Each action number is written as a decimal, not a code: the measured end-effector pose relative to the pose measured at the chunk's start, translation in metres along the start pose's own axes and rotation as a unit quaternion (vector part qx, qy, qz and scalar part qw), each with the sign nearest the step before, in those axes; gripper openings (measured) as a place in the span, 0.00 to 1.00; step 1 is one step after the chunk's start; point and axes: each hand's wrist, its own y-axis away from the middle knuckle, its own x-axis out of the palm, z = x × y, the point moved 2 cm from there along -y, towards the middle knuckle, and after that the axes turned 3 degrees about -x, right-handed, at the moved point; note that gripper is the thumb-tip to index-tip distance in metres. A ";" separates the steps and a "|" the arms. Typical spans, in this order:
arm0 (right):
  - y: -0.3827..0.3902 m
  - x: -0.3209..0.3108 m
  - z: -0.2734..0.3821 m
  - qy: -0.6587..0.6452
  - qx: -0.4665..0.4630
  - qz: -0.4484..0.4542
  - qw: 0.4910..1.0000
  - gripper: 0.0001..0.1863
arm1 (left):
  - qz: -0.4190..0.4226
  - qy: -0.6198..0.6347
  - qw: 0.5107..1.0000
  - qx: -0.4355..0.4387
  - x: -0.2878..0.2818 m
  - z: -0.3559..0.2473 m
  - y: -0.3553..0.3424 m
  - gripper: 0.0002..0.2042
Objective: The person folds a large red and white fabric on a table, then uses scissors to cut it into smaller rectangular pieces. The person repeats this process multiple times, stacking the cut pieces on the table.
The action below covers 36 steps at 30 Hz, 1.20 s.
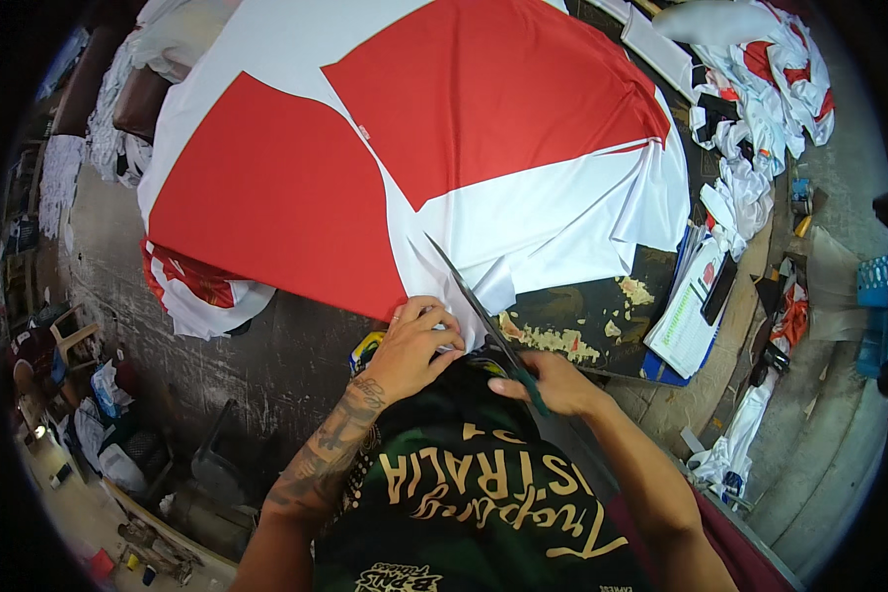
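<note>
The red and white cloth (276,197) lies spread over the dark counter (572,306), its near edge reaching the person's front. At that near edge, the left hand (419,340) has its fingers bent and drawn close together, pinching a white part of the cloth beside the thumb. Just right of it, the right hand (553,383) has its fingers closed around the handle of the scissors (471,295), the thumb lying along the near side. A long blade slants over the cloth's white part; how far the blades stand apart I cannot tell. Right of the cloth lie papers (686,321) on a blue folder (653,368).
</note>
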 end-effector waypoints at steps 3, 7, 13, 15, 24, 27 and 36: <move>-0.012 -0.006 0.016 0.046 -0.013 -0.012 0.999 0.42 | 0.029 0.032 0.999 0.002 -0.006 0.005 -0.003 0.07; -0.027 -0.009 0.035 0.031 0.011 0.023 0.999 0.43 | 0.057 0.055 0.997 0.008 -0.013 0.009 -0.006 0.09; -0.052 -0.012 0.071 0.022 -0.029 -0.012 0.999 0.37 | 0.087 0.066 0.994 0.023 -0.020 0.019 -0.011 0.13; -0.061 -0.013 0.084 -0.019 -0.023 -0.005 1.000 0.37 | 0.120 0.098 0.988 0.019 -0.021 0.024 -0.013 0.15; -0.101 -0.032 0.159 0.005 -0.013 -0.024 1.000 0.44 | 0.186 0.145 0.967 0.095 -0.033 0.046 -0.028 0.16; -0.110 -0.037 0.184 0.030 0.022 0.003 0.999 0.42 | 0.275 0.233 0.933 0.012 -0.041 0.051 -0.036 0.18; -0.159 -0.058 0.252 0.047 0.013 -0.006 0.999 0.37 | 0.364 0.314 0.877 -0.017 -0.055 0.073 -0.065 0.20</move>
